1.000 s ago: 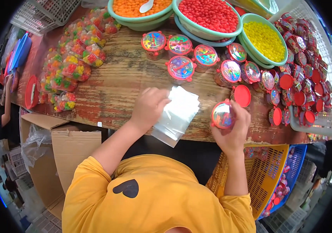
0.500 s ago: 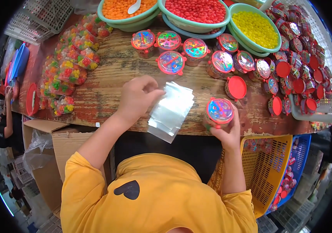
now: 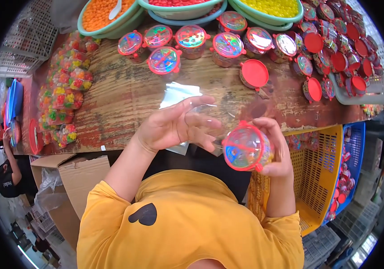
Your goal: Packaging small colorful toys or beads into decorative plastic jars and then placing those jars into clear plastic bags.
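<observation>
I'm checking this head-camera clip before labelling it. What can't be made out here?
- Clear bag: head view, the left hand covers its lower part, so whether its mouth is open is hidden.
- Candy jar: the right hand wraps its far side; the contents blur behind the clear lid.
- Red bowl: cut off by the top edge.
- Blue basket: its contents are too small at the rim.

A small round clear tub point(image 3: 247, 148) with a red-rimmed lid, packed with multicoloured candy, is tilted lid-up toward the camera, gripped in the right hand point(image 3: 276, 152); a clear plastic bag point(image 3: 187, 107), thin and crumpled, sits at its 9 o'clock, held in the left hand point(image 3: 174, 125).
</observation>
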Demonstrator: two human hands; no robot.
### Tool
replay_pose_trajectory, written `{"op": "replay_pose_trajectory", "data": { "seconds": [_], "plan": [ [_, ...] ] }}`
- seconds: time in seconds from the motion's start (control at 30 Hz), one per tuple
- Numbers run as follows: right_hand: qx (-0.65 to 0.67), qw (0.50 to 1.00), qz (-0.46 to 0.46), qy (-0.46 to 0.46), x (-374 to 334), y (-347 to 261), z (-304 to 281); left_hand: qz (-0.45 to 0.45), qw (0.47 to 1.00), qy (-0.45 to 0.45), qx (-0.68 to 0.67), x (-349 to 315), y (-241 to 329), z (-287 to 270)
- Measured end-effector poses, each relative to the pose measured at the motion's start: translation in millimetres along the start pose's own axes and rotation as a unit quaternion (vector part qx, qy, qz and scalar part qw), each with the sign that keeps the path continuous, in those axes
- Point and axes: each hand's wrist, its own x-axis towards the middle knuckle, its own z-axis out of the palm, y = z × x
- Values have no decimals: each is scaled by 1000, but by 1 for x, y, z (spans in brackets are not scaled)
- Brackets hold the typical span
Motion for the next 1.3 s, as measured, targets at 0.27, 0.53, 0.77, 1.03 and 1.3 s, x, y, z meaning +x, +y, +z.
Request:
{"op": "replay_pose_trajectory", "data": {
  "seconds": [0.27, 0.53, 0.77, 1.03, 1.3],
  "plan": [
    [-74, 991, 53, 94, 4, 1, -11, -46, 907, 173, 380, 19, -1, 10],
    [-60, 998, 26, 23, -3, 6, -15, -76, 821, 236, 515, 33, 10, 37],
    [-124, 984, -104, 71, -3, 17, -13, 10, 743, 106, 661, 36, 9, 61],
    [12, 992, -64, 107, -8, 20, -3, 195, 827, 186, 494, 30, -27, 36],
    [-16, 989, -100, 105, -14, 16, 0, 259, 804, 103, 525, 42, -30, 47]
  ]
}}
